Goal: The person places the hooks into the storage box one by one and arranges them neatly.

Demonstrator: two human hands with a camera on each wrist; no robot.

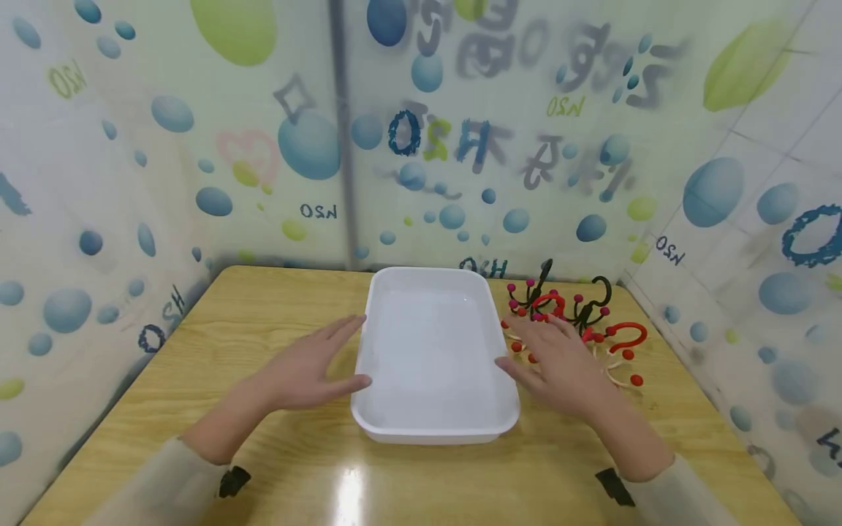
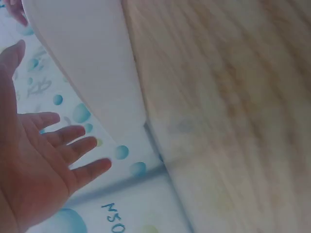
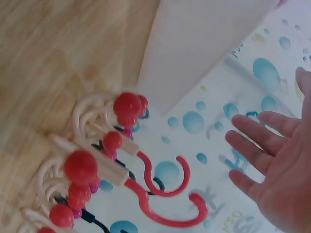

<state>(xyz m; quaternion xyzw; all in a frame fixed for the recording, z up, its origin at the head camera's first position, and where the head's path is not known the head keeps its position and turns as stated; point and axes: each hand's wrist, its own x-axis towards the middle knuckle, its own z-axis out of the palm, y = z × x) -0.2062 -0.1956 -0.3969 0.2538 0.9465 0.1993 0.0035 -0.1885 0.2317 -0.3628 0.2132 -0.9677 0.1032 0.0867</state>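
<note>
A white rectangular tray stands lengthwise on the wooden table, its inside bare. My left hand hovers beside its left edge, fingers straight and spread, with thumb and fingertips right at the rim. On the other side my right hand is held the same way, its thumb tip near the right rim. Both wrist views show the left palm and right palm bare, facing the tray's outer walls. Under and beyond the right hand lie several ball-tipped hooks, red and cream or black, partly hidden by it.
The hooks lie in a loose cluster along the right of the wooden table, their ball-tipped prongs overlapping. Walls with blue and green bubble prints enclose the table at the back and both sides.
</note>
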